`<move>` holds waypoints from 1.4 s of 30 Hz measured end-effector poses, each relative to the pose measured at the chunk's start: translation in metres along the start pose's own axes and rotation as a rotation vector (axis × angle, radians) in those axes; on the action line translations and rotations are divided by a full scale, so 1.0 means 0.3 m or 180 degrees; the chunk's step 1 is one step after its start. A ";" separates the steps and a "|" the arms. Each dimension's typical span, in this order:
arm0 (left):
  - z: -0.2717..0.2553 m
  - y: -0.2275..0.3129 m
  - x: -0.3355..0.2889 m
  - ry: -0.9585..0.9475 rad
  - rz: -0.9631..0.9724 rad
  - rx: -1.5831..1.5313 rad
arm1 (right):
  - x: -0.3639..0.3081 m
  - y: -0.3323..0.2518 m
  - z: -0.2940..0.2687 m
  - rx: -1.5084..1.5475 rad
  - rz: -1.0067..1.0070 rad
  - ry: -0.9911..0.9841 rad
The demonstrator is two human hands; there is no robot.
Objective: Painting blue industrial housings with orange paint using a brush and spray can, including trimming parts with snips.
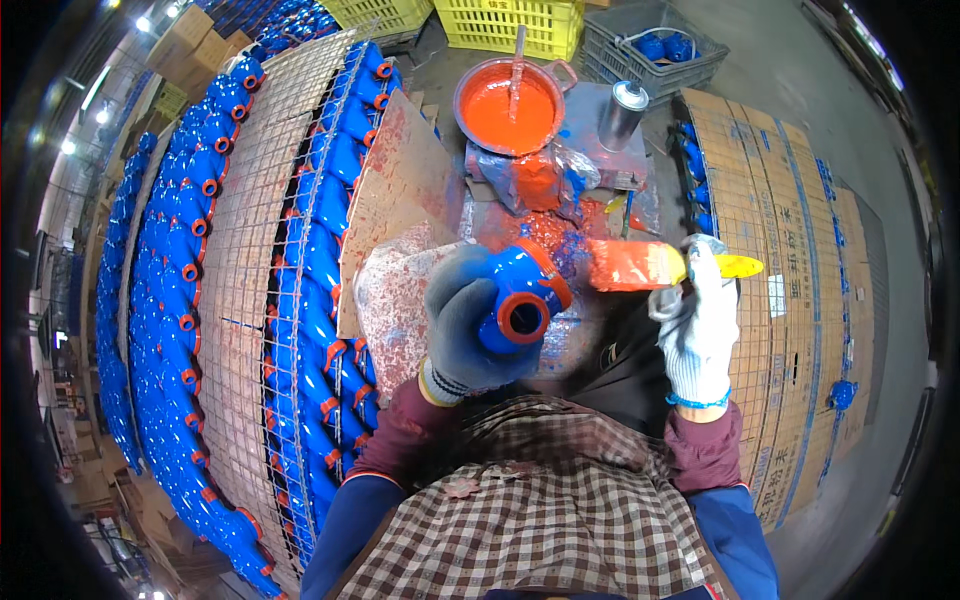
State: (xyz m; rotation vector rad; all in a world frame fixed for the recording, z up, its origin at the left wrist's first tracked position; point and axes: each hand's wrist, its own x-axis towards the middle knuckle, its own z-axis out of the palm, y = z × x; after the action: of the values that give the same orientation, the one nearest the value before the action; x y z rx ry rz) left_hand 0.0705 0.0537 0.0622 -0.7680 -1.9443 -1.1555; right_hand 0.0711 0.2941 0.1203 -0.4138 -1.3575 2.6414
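My left hand (pixel 455 325), in a grey work glove, grips a blue pipe fitting (pixel 508 272) in front of my lap. Orange paint coats the fitting's rims, and its round opening faces me. Right of it, my right hand (pixel 702 325) in a white knit glove is closed around a paintbrush (pixel 640 266) with a yellow handle. The brush's wide bristles are loaded with orange paint and point left, a short gap from the fitting. Farther off stands a pan (pixel 463 128) of orange paint with a paint-smeared stick (pixel 517 85) in it.
A metal can (pixel 622 116) stands right of the pan on a paint-splashed stand (pixel 610 165). Wire racks (pixel 290 200) with rows of blue, orange-rimmed fittings (pixel 318 330) fill the left. Cardboard-covered stacks (pixel 770 300) rise at right. Yellow crates (pixel 505 28) and a grey crate (pixel 600 70) sit behind.
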 end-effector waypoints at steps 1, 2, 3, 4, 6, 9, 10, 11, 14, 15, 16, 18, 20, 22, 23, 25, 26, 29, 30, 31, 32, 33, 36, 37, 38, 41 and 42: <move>-0.001 -0.002 0.002 0.0021 0.0123 0.0155 | -0.006 0.008 0.005 0.0078 0.0157 0.0187; -0.005 -0.006 0.005 0.0045 0.0239 0.0317 | -0.011 0.016 0.011 -0.0177 0.0062 0.0246; -0.009 -0.009 0.006 -0.0011 0.0310 0.0331 | -0.017 0.024 0.018 -0.0224 0.0054 0.0186; -0.017 -0.012 0.006 -0.0061 0.0371 0.0359 | -0.020 0.027 0.024 -0.0431 -0.0135 0.0103; -0.030 -0.013 0.002 -0.0110 0.0479 0.0471 | -0.029 0.029 0.036 -0.0759 -0.0251 0.0057; -0.044 -0.010 -0.008 -0.0192 0.0611 0.0706 | -0.039 0.024 0.058 -0.1232 -0.0422 0.0080; -0.045 -0.011 -0.011 -0.0267 0.0650 0.0786 | -0.042 0.023 0.065 -0.1331 -0.0557 0.0092; -0.045 -0.012 -0.013 -0.0342 0.0687 0.0865 | -0.042 0.020 0.071 -0.1387 -0.0755 0.0061; -0.032 -0.023 -0.018 -0.0140 0.0945 0.1156 | -0.042 0.013 0.080 -0.2157 -0.1157 0.0170; -0.029 -0.026 -0.019 -0.0129 0.0945 0.1160 | -0.043 0.012 0.079 -0.2009 -0.1094 0.0229; -0.028 -0.030 -0.020 -0.0114 0.0942 0.1172 | -0.046 0.009 0.075 -0.1861 -0.1030 0.0278; -0.030 -0.034 -0.023 -0.0055 0.0965 0.1184 | -0.059 0.011 0.063 -0.1842 -0.1356 0.0323; -0.035 -0.030 -0.027 0.0025 0.0996 0.1175 | -0.092 0.022 0.044 -0.1442 -0.1364 0.0333; -0.038 -0.022 -0.028 0.0008 0.0962 0.1009 | -0.134 0.042 0.025 -0.1313 -0.1833 -0.0413; -0.039 -0.018 -0.027 0.0030 0.0961 0.0871 | -0.154 0.055 0.016 -0.1764 -0.1897 -0.0645; -0.028 -0.010 -0.021 0.0110 0.0904 0.0761 | -0.194 0.084 0.001 -0.1201 -0.1502 -0.1306; -0.024 -0.007 -0.016 0.0169 0.0882 0.0684 | -0.208 0.092 -0.008 -0.0983 -0.1216 -0.1440; -0.024 -0.003 0.002 0.0061 0.0943 0.0439 | -0.226 0.098 -0.031 -0.0223 0.0348 -0.1649; -0.030 0.000 0.006 -0.0028 0.0916 0.0389 | -0.227 0.103 -0.034 -0.0318 0.0491 -0.1619; -0.039 0.003 0.008 -0.0116 0.0887 0.0340 | -0.226 0.124 -0.028 -0.0595 -0.0026 -0.1611; -0.044 0.003 0.010 -0.0205 0.0858 0.0289 | -0.220 0.128 -0.031 -0.0880 -0.0193 -0.1669; -0.049 0.004 0.010 -0.0222 0.0899 0.0303 | -0.217 0.144 -0.029 -0.0989 -0.0779 -0.1703; -0.050 0.002 -0.003 -0.0238 0.0913 0.0359 | -0.189 0.161 -0.050 -0.1973 -0.1623 -0.1785; -0.045 0.001 -0.010 -0.0211 0.0859 0.0392 | -0.178 0.162 -0.063 -0.2053 -0.1891 -0.1888; -0.040 -0.002 -0.016 -0.0167 0.0820 0.0420 | -0.178 0.156 -0.079 -0.2189 -0.1935 -0.1941; -0.024 -0.018 -0.026 -0.0004 0.0859 0.0541 | -0.160 0.125 -0.123 -0.1420 -0.1419 -0.2229; -0.026 -0.027 -0.023 0.0010 0.0818 0.0501 | -0.153 0.118 -0.130 -0.1504 -0.1471 -0.2236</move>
State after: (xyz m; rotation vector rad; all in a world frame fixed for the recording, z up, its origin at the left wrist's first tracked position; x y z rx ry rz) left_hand 0.0703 0.0424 0.0551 -0.8992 -1.8451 -0.8396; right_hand 0.1265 0.2921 0.0780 0.7767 -1.9636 2.1196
